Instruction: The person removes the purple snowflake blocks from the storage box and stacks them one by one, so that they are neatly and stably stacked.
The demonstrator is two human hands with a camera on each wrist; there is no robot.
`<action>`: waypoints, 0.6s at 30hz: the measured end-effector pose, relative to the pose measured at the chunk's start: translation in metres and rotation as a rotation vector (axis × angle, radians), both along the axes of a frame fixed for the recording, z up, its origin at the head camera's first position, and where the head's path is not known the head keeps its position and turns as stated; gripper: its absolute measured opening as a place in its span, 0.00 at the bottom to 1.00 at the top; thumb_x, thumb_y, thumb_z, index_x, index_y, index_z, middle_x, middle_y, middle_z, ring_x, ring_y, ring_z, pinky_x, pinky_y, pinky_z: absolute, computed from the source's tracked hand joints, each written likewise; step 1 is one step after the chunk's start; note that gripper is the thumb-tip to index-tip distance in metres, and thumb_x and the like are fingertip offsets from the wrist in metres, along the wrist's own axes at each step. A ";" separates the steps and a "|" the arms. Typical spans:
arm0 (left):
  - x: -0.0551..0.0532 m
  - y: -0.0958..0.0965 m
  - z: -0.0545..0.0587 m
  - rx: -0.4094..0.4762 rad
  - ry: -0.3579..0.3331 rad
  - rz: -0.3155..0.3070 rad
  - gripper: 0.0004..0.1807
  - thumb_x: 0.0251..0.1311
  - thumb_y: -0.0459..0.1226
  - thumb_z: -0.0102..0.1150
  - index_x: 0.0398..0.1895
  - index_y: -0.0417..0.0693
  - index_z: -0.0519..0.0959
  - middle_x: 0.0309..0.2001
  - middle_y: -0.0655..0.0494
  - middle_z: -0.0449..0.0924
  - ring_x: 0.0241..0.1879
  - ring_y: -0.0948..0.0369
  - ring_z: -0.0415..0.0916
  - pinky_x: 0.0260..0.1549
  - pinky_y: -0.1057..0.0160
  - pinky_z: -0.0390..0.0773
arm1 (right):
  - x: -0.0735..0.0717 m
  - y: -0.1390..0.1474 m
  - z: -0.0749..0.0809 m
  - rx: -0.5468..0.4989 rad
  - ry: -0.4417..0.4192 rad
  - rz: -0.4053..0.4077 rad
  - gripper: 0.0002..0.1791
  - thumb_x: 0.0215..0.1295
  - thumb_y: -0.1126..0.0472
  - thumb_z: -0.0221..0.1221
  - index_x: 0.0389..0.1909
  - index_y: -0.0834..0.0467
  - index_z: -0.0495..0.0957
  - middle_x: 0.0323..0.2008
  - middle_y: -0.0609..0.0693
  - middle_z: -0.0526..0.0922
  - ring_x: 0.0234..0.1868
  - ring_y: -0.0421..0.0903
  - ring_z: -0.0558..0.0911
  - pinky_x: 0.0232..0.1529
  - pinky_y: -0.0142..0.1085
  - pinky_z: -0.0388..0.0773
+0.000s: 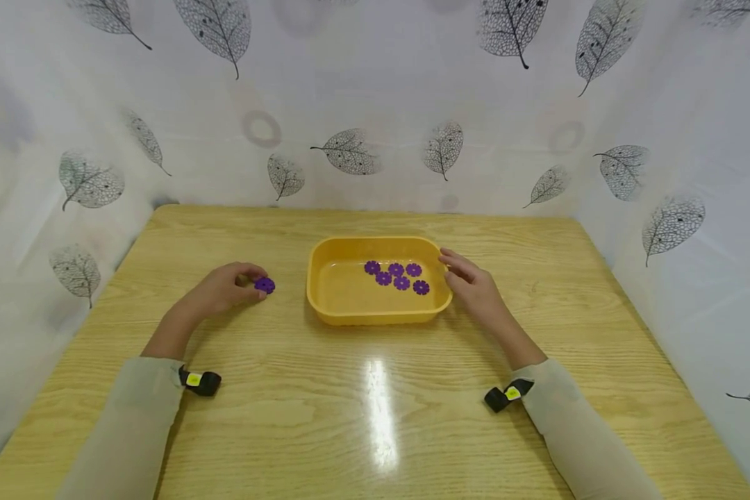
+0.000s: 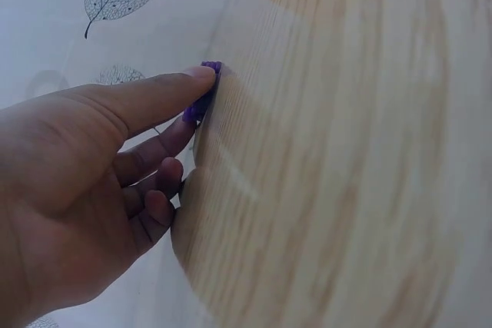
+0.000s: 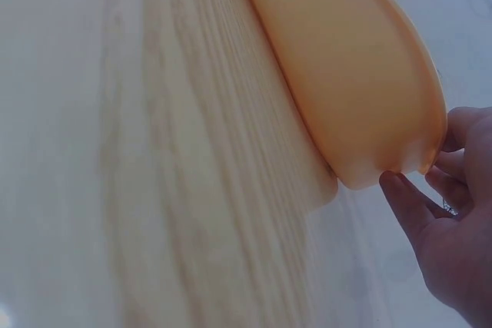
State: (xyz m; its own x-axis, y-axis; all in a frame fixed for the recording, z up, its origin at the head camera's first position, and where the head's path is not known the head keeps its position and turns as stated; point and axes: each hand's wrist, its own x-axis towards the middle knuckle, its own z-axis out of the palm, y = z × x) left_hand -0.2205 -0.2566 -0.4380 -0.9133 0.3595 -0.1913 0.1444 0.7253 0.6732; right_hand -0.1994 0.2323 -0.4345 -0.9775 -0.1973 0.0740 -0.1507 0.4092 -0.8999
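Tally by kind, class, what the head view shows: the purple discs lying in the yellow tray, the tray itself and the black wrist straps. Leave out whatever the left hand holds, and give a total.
Purple discs: 6
Yellow tray: 1
Black wrist straps: 2
Total: 9

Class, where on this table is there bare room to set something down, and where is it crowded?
Bare: the table in front of the yellow tray, between the sleeves; inside the tray, its left part. Narrower: the gap between left hand and tray. Crowded: the tray's right part, with purple discs clustered and the right hand at the rim.
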 end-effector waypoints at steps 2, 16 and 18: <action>0.000 0.000 0.000 -0.002 0.002 -0.002 0.27 0.69 0.43 0.62 0.66 0.39 0.73 0.60 0.37 0.75 0.55 0.44 0.74 0.54 0.44 0.74 | 0.000 0.000 0.000 0.000 0.004 -0.001 0.23 0.78 0.55 0.52 0.69 0.56 0.72 0.76 0.43 0.64 0.75 0.48 0.66 0.73 0.45 0.64; 0.001 0.003 0.002 -0.015 -0.004 0.011 0.29 0.68 0.44 0.62 0.66 0.38 0.72 0.61 0.37 0.74 0.56 0.44 0.74 0.55 0.43 0.74 | -0.001 0.000 0.001 0.006 -0.006 -0.007 0.23 0.78 0.56 0.52 0.70 0.56 0.72 0.76 0.43 0.63 0.76 0.48 0.65 0.73 0.45 0.64; 0.001 0.003 0.001 -0.015 -0.004 0.012 0.28 0.68 0.44 0.62 0.66 0.39 0.72 0.61 0.37 0.74 0.55 0.45 0.74 0.54 0.43 0.74 | -0.001 -0.001 0.001 0.003 -0.009 -0.006 0.23 0.78 0.57 0.52 0.70 0.57 0.71 0.76 0.44 0.63 0.76 0.48 0.64 0.73 0.45 0.64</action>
State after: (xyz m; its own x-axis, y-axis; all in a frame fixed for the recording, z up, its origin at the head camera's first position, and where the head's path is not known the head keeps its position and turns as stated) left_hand -0.2198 -0.2540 -0.4367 -0.9166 0.3459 -0.2003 0.1333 0.7369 0.6628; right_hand -0.2003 0.2316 -0.4337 -0.9793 -0.1916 0.0647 -0.1402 0.4130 -0.8999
